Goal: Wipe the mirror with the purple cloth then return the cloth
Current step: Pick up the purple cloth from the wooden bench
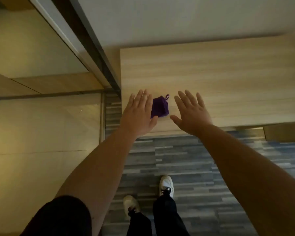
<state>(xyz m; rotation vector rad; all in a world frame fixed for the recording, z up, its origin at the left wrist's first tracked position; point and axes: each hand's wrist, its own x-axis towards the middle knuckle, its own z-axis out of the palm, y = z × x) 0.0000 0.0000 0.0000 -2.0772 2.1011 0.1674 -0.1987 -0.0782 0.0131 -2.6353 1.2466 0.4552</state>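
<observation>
Nearest to us, both bare forearms stretch forward over the striped grey floor (186, 155) toward the pale wooden tabletop (220, 74), which we take as our landmark. Off the tabletop's left edge, beyond a dark frame, the tall mirror (32, 53) stands on the wall; we cannot judge from here whether its glass is wiped. At the tabletop's near-left corner, our left hand (138, 114) is spread flat, fingers extended and gripping nothing, its thumb side overlapping the left edge of the purple cloth (160, 107); whether it touches the cloth we cannot tell. That cloth lies folded in a small bundle on the tabletop close to the near edge, its hanging loop pointing away from us. Just right of the cloth, our right hand (192, 113) is likewise wide open and empty, clear of the fabric.

We read this as one end of the task or the other: the cloth is about to be picked up with all the wiping ahead, or it has just been set back and nothing remains. One frame does not settle which.
</observation>
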